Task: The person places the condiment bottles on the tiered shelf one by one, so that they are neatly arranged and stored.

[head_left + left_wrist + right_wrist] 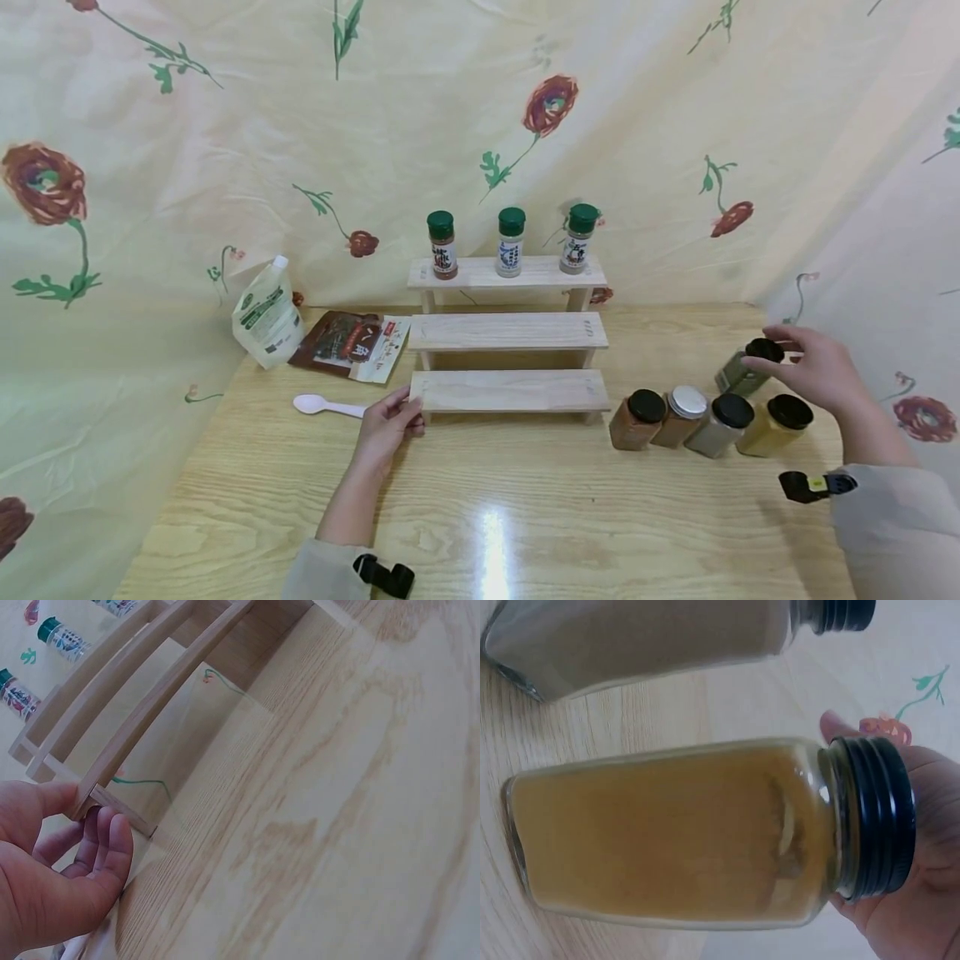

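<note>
My left hand pinches the left end of the lowest step of a three-tier wooden rack. In the left wrist view, the thumb lies on top of the board and the curled fingers are beneath it. Over to the right, my right hand holds a glass spice jar with dark green contents by its black lid, thumb and fingers on either side. A jar of yellow powder stands in front of that hand in the right wrist view, hiding most of the fingers and the held jar.
Three green-capped shakers stand on the top step. Right of the rack is a row of jars, including a silver-lidded one. On the left are a white spouted pouch, a brown packet and a white spoon. A flowered cloth hangs behind.
</note>
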The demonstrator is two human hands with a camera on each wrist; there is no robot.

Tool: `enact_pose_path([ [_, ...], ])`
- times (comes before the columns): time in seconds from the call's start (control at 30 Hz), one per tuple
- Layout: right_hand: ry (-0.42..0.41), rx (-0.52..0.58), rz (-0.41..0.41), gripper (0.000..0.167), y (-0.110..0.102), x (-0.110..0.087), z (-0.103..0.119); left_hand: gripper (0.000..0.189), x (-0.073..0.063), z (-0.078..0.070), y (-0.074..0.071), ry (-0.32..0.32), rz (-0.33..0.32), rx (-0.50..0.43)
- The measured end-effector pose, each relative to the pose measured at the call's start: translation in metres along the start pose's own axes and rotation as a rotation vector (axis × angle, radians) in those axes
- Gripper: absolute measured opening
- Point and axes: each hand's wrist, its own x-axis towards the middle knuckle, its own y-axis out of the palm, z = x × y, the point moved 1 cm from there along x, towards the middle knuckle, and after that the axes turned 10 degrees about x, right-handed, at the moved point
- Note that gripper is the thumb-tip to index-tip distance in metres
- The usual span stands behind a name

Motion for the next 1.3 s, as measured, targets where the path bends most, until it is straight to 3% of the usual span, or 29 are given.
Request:
enact_pose_path([
  [0.5,0.044,-0.041,0.078,0.070,-0.002,0.002,-0.014,0.051,0.001,0.001,-0.002,0.003,0.009,-0.003],
  [0.73,0.025,-0.046,0.054,0.067,0.000,0.003,-0.016,0.050,0.002,0.001,-0.001,0.001,0.005,-0.004],
  [0.93,0.016,-0.038,0.026,0.079,0.000,0.002,-0.013,0.049,0.002,0.002,-0.001,0.001,0.007,-0.002],
  [1.07,0.006,-0.031,-0.014,0.080,0.001,0.003,-0.003,0.050,0.001,0.001,-0.001,0.009,0.014,-0.003],
  [1.3,-0.013,0.012,-0.077,0.066,0.005,0.006,0.021,0.049,0.001,0.000,-0.001,0.002,0.007,-0.003],
])
